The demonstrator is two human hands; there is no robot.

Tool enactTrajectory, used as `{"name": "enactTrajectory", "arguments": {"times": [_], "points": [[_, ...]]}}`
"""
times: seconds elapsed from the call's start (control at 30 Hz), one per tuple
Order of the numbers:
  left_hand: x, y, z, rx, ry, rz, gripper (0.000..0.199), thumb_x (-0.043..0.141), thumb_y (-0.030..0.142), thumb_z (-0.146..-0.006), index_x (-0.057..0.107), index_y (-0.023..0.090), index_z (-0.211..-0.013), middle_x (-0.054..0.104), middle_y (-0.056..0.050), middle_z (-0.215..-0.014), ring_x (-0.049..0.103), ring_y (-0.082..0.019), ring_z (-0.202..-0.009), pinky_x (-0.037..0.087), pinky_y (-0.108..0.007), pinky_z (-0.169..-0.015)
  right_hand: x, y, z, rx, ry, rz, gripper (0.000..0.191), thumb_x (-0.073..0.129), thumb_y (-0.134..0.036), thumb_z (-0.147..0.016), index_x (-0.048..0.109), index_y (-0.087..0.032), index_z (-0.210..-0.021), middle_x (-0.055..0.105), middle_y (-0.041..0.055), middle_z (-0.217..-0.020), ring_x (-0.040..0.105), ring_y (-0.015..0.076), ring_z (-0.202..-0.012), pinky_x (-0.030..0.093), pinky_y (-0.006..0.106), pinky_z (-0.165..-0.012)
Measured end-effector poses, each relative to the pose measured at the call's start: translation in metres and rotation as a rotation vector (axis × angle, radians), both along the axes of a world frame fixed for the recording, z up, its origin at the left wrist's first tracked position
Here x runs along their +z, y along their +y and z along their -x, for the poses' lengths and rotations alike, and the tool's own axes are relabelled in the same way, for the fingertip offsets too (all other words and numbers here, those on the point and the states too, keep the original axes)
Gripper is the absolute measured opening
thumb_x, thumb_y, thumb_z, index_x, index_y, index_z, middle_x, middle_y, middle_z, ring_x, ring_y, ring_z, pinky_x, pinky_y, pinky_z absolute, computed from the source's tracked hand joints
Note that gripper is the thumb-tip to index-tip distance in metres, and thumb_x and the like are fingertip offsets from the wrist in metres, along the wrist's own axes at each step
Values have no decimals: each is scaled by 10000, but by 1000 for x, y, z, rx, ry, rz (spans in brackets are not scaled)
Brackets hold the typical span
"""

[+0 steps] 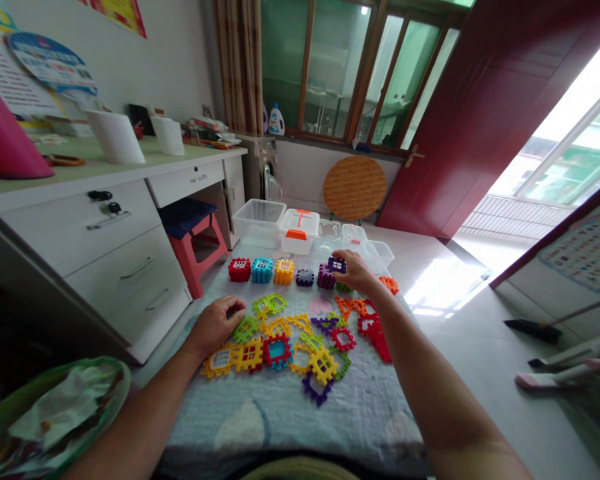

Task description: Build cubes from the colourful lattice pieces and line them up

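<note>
Pinching a dark purple block [337, 265] in the right hand [355, 269], beside the purple stack [325, 277]; best kept level. Resting the left hand [218, 320] curled, nearer and left of the stack; cannot tell whether gripping.

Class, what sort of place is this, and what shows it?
Probably a room in a home: a washing machine stands beyond a drawered desk, and colourful plastic pieces lie on a cloth-covered table.
</note>
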State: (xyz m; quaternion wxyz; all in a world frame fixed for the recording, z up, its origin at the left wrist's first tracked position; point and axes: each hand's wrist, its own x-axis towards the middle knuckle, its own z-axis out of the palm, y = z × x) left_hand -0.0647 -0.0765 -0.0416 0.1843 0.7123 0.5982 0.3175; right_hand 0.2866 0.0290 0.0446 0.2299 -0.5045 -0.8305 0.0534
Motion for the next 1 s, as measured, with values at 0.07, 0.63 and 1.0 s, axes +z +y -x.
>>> {"name": "enactTrajectory", "arguments": {"times": [0.07, 0.63, 1.0], "points": [[-1, 0, 1, 0, -7, 3, 226, 517, 395, -792, 648, 211, -800, 682, -28, -827, 621, -194, -777, 492, -290, -731, 1, 2, 4, -5, -29, 17, 472, 618, -202, -690, 578, -184, -1160, 614, 83, -1114, 540, 238, -1036, 406, 357, -918], [4, -2, -2, 11, 0, 2, 219, 512, 386, -793, 639, 207, -795, 685, -26, -830, 636, -193, -777, 495, -291, -748, -10, 10, 71, 70, -368, 21, 485, 638, -271, -698, 593, -212, -1176, 636, 108, -1120, 445, 310, -1117, 274, 460, -975], [5, -2, -3, 20, -19, -8, 194, 518, 357, -787, 643, 210, -793, 678, -24, -820, 627, -192, -783, 491, -288, -744, -17, 20, 85, 64, -433, 40, 540, 640, -238, -696, 553, -203, -1227, 650, 124, -1154, 416, 328, -1222, 101, 569, -1080]]}}
